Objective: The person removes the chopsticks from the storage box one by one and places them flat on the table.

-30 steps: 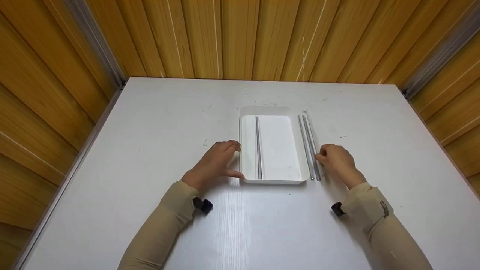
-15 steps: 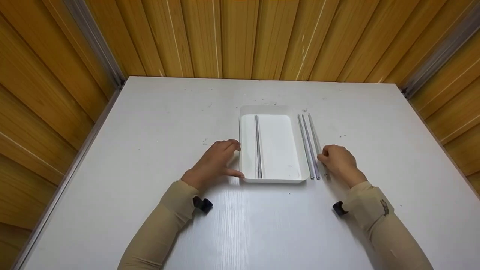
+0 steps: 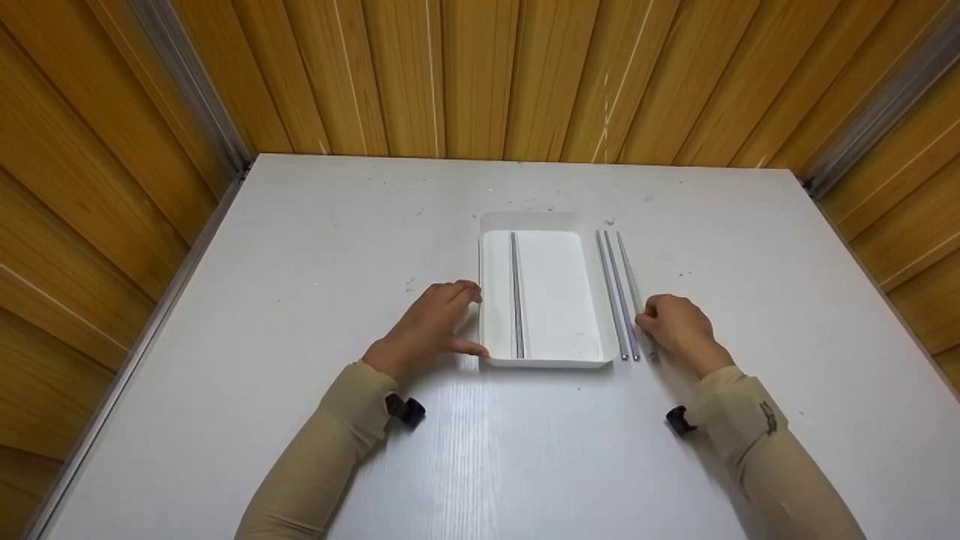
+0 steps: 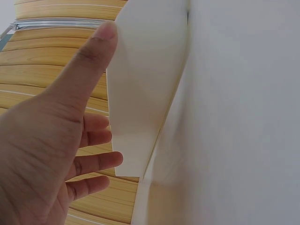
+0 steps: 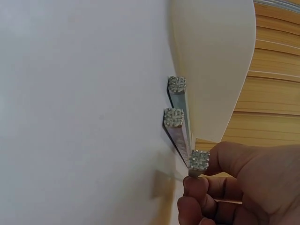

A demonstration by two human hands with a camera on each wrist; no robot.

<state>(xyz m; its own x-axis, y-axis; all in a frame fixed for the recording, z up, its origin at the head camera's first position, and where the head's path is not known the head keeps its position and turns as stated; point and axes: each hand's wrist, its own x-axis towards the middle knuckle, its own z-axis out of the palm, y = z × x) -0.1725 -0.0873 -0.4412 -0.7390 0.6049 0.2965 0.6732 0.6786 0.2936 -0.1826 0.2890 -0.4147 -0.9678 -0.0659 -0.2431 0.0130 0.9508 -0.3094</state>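
A white rectangular tray (image 3: 551, 363) lies on the table with one metal chopstick (image 3: 517, 292) lengthwise inside, left of its middle. My left hand (image 3: 431, 322) rests against the tray's left side, thumb at the near left corner and fingers farther along the wall. Outside the right wall, two metal chopsticks lie side by side: an inner chopstick (image 3: 613, 296) and an outer chopstick (image 3: 624, 300). My right hand (image 3: 679, 324) pinches a third chopstick (image 5: 199, 160) between thumb and fingers, to the right of these two. Its square, grid-patterned end points toward the right wrist camera.
The white tabletop (image 3: 360, 225) carries small dark marks beyond the tray. Wood-look panels (image 3: 480, 82) stand along the back and both sides, with metal posts at the corners.
The third chopstick has shifted slightly right and toward me, its near end now about level with the other two. My right hand has moved a little with it; the left hand and tray stay put.
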